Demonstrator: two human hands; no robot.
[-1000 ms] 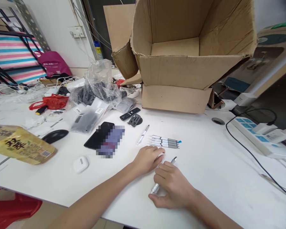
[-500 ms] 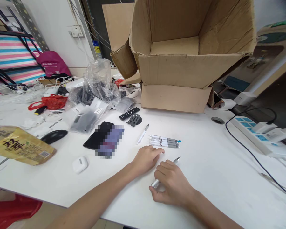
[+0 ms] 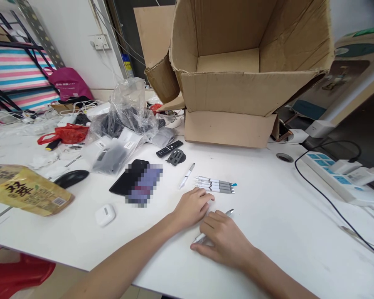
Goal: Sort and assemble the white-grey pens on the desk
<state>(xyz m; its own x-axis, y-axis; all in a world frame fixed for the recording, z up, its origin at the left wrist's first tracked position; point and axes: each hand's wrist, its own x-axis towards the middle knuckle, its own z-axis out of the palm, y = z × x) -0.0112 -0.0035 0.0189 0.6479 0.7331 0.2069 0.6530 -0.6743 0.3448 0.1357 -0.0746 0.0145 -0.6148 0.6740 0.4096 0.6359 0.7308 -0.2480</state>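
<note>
My right hand [image 3: 224, 243] lies over a white pen [image 3: 213, 224] with a silver tip, its fingers and thumb around the barrel. Both pen ends stick out from under the hand. My left hand [image 3: 191, 207] rests on the white table [image 3: 268, 232] just left of it, fingers curled and holding nothing. Its fingertips are close to a row of several white-and-grey pens [image 3: 215, 185] lying side by side. A single white pen [image 3: 187, 175] lies further left, apart from the row.
A large open cardboard box [image 3: 227, 91] stands beyond the pens. A TV remote [image 3: 170, 148], a phone [image 3: 134, 178], a white earbud case [image 3: 105, 215], a black mouse [image 3: 71, 178] and plastic bags crowd the left. A power strip [image 3: 336, 178] with a cable sits right.
The pen under my right hand has turned flatter, and its lower end has shifted left. My right hand has moved slightly left with it. My left hand has barely moved.
</note>
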